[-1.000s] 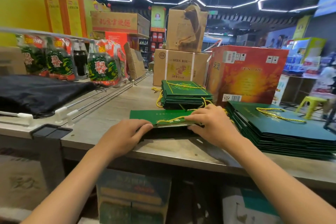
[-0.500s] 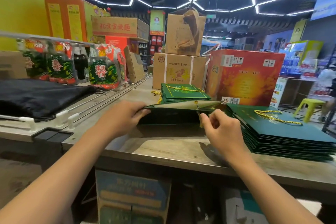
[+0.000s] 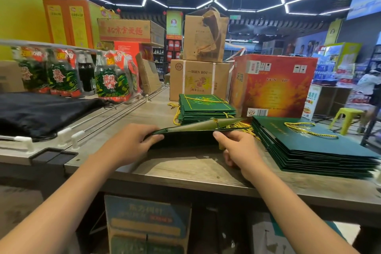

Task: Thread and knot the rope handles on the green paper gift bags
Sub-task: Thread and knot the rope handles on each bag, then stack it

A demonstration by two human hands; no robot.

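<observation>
A green paper gift bag (image 3: 198,129) lies on the wooden counter (image 3: 185,169) in front of me, its near edge lifted so the mouth gapes. My left hand (image 3: 132,142) grips the bag's left edge, thumb inside the opening. My right hand (image 3: 237,148) pinches the lifted edge near its middle. A yellow rope handle (image 3: 241,125) trails from the bag's far right side. Behind it sits a small stack of green bags (image 3: 205,107) with yellow ropes threaded. A larger stack of green bags (image 3: 313,146) lies to the right with a yellow rope (image 3: 309,129) on top.
Cardboard boxes (image 3: 199,80) and a red carton (image 3: 272,86) stand at the counter's back. A black cloth bag (image 3: 41,111) and packaged bottles (image 3: 111,80) lie at left behind metal rails (image 3: 115,113). A yellow stool (image 3: 348,119) and a person (image 3: 371,88) are at far right.
The flat bag's near edge has been lifted and its mouth opened. My right hand moved from the rope on top of the bag to the lifted edge; my left hand now grips the left side.
</observation>
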